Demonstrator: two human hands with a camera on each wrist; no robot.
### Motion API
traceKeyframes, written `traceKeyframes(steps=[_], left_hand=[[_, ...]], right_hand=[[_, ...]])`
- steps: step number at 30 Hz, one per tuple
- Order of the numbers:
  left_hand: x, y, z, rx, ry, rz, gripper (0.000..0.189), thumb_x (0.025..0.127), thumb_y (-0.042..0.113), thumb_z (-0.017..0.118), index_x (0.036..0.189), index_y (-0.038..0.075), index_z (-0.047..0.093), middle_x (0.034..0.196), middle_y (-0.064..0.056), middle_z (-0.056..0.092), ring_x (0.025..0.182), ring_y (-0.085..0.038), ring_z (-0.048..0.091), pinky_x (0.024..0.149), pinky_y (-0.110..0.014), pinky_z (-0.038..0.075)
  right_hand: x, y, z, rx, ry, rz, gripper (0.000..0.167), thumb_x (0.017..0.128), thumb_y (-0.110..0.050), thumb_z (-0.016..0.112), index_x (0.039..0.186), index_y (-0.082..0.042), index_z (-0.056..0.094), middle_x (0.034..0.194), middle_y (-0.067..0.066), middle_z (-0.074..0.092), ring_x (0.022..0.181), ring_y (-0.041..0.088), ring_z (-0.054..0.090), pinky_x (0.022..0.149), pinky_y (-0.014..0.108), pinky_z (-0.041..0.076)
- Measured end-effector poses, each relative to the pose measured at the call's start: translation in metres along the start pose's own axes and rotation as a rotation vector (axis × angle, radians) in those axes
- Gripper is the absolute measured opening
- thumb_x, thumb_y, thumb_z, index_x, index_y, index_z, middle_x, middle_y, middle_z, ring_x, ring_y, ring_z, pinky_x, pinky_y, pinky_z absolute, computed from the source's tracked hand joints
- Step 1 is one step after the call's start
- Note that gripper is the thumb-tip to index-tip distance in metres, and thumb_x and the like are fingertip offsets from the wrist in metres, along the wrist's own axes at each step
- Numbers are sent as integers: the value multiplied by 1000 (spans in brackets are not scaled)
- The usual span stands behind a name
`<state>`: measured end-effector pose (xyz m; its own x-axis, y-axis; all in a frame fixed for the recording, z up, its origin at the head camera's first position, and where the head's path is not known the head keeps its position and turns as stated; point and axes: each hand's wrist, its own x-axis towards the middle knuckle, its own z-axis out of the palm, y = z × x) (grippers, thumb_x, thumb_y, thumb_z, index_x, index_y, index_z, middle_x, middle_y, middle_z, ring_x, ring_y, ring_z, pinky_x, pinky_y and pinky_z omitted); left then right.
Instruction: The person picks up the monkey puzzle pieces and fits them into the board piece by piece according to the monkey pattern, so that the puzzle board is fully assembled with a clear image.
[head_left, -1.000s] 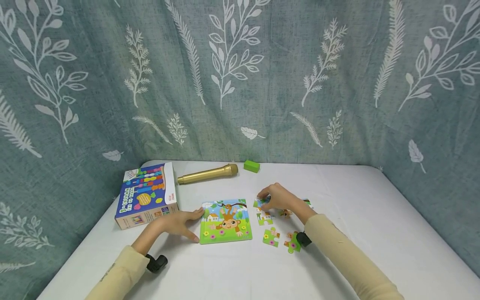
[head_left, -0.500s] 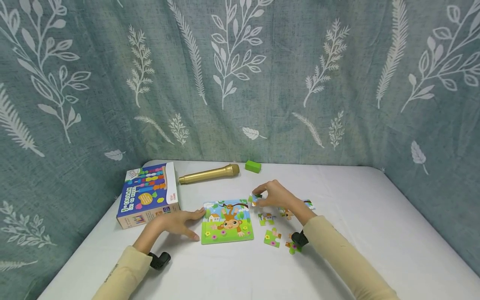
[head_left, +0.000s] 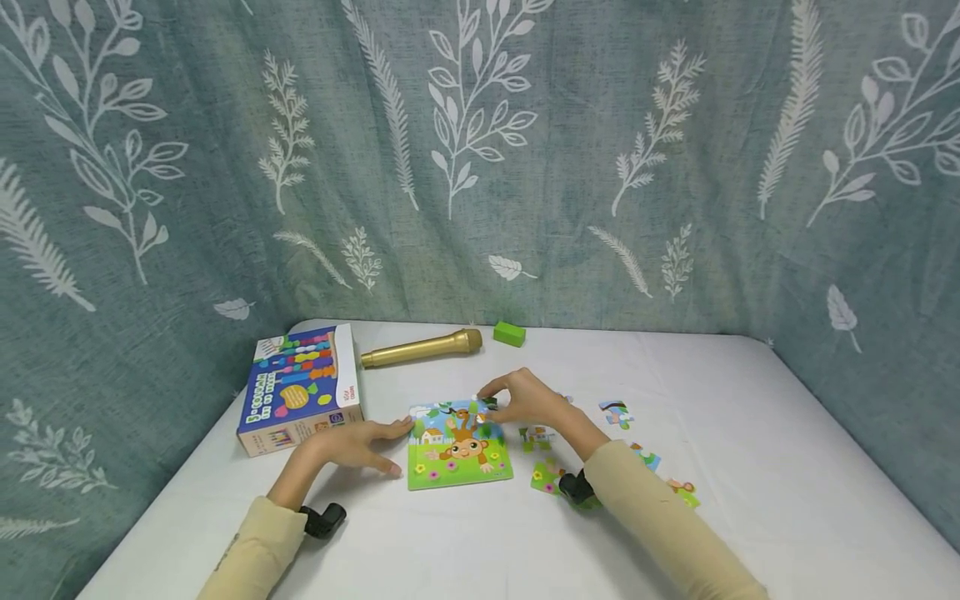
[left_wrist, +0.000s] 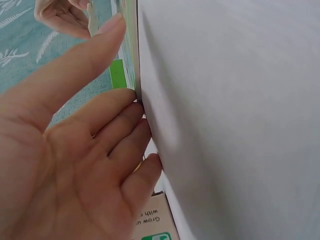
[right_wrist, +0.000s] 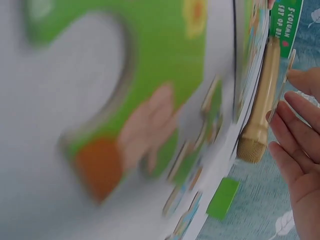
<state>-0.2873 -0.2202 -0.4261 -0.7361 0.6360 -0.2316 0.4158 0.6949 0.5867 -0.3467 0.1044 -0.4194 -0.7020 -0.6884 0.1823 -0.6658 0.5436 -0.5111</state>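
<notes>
A square puzzle board (head_left: 457, 471) with a monkey picture lies on the white table. My left hand (head_left: 356, 446) is at its left edge with fingers extended; in the left wrist view, the fingertips (left_wrist: 131, 95) meet the board's side. Over the board's upper right corner, my right hand (head_left: 528, 398) pinches a jigsaw piece between thumb and fingers. The right wrist view shows that jigsaw piece (right_wrist: 291, 60) nearly edge-on, raised in the fingers. Loose jigsaw pieces, such as one with a dark stripe (head_left: 617, 413) and one with a house (head_left: 537, 438), lie right of the board, partly hidden by the right arm.
A blue and white toy box (head_left: 300, 383) stands at the back left. Beside it lies a gold microphone (head_left: 420, 348), with a green block (head_left: 509, 334) to its right near the table's back edge. A patterned curtain (head_left: 480, 250) rises behind the table.
My right hand has picked up a jigsaw piece from the table and carried it left, over the board's upper right corner. My left hand stays at the board's left edge.
</notes>
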Motion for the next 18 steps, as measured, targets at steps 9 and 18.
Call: traceKeyframes(steps=[9, 18], left_hand=[[2, -2, 2, -15, 3, -2, 79, 87, 33, 71, 150, 6, 32, 155, -19, 25, 142, -36, 21, 114, -52, 20], [1, -3, 2, -37, 10, 3, 76, 89, 33, 70, 149, 6, 34, 155, -18, 24, 142, -37, 21, 114, -53, 20]], right_hand=[[15, -16, 15, 28, -25, -55, 29, 85, -15, 75, 112, -6, 72, 110, 10, 71, 105, 26, 65, 88, 42, 54], [25, -27, 24, 44, -38, -51, 26, 85, -12, 73, 110, -6, 73, 110, 9, 71, 108, 25, 64, 91, 43, 52]])
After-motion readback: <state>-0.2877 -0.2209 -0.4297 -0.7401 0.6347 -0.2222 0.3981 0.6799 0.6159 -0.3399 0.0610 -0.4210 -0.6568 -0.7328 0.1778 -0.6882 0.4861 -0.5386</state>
